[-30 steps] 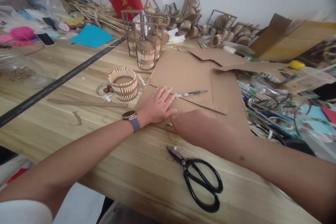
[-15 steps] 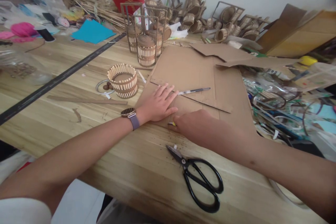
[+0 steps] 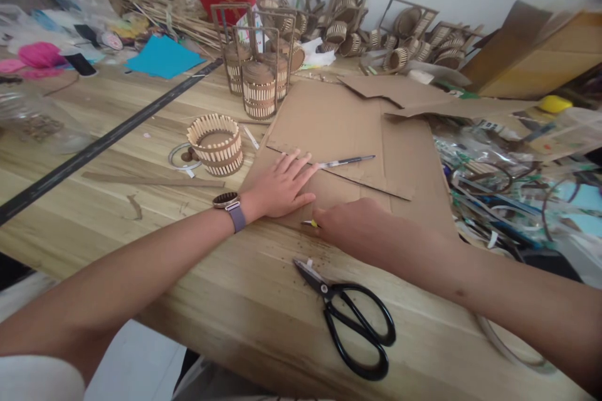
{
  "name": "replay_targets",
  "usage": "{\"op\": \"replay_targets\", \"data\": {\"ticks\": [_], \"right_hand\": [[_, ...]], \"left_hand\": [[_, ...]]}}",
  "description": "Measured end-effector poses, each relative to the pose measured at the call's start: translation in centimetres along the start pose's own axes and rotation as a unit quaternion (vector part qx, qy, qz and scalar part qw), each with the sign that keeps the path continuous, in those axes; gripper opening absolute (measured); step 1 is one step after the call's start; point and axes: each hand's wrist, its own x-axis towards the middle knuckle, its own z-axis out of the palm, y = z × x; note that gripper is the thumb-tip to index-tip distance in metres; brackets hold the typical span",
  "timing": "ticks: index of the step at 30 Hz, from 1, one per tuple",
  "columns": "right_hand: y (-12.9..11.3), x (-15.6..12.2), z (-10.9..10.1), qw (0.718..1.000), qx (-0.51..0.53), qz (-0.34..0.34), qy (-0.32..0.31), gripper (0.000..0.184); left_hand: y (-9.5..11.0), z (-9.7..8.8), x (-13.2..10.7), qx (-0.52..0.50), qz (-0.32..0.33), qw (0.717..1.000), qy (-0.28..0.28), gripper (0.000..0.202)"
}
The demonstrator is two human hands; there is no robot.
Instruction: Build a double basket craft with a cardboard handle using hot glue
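Observation:
My left hand (image 3: 282, 185) lies flat, fingers spread, pressing on a brown cardboard sheet (image 3: 338, 131) on the wooden table (image 3: 141, 213); a watch sits on that wrist. My right hand (image 3: 350, 222) is closed around a small tool with a yellow tip (image 3: 309, 223), which touches the cardboard's near edge just below my left hand. A long cut line runs across the cardboard beyond my fingers. A pen (image 3: 347, 161) lies on the sheet near my left fingertips.
Black scissors (image 3: 350, 319) lie on the table near the front edge. A round slatted basket (image 3: 215, 144) stands left of the cardboard, with caged baskets (image 3: 258, 78) behind it. A long black ruler (image 3: 108, 141) crosses the left side. Plastic clutter fills the right.
Both hands stay in place on the cardboard; my right hand with the tool has crept slightly toward me. The view has shifted a little.

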Motion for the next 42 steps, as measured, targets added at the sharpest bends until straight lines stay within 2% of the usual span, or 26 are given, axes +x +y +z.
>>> {"op": "replay_targets", "data": {"ticks": [10,19,25,33,35,39,42], "right_hand": [[0.4,-0.7,1.2,1.0,0.001,0.006,0.026,0.031],[1.2,-1.5,2.1,0.999,0.03,0.04,-0.011,0.023],[1.9,-2.2,3.6,0.997,0.055,0.051,-0.004,0.022],[3.1,-5.0,6.0,0.986,0.092,0.131,-0.041,0.021],[3.7,-5.7,6.4,0.986,0.104,0.125,-0.026,0.021],[5.7,-7.2,8.0,0.984,0.161,0.07,0.021,0.026],[6.6,-7.9,8.5,0.973,0.216,0.069,0.04,0.029]], "left_hand": [[0.0,0.0,0.1,-0.005,-0.002,1.0,-0.007,0.07],[0.0,0.1,0.1,-0.007,-0.001,1.0,-0.005,0.07],[0.0,0.1,0.1,-0.009,-0.005,1.0,-0.009,0.07],[0.1,-0.1,0.2,-0.003,-0.004,1.0,-0.018,0.07],[0.1,0.0,0.2,-0.004,-0.008,1.0,-0.014,0.07],[0.2,0.1,0.1,-0.013,-0.011,1.0,-0.004,0.069],[0.3,0.2,0.2,-0.009,-0.01,1.0,-0.002,0.069]]}}
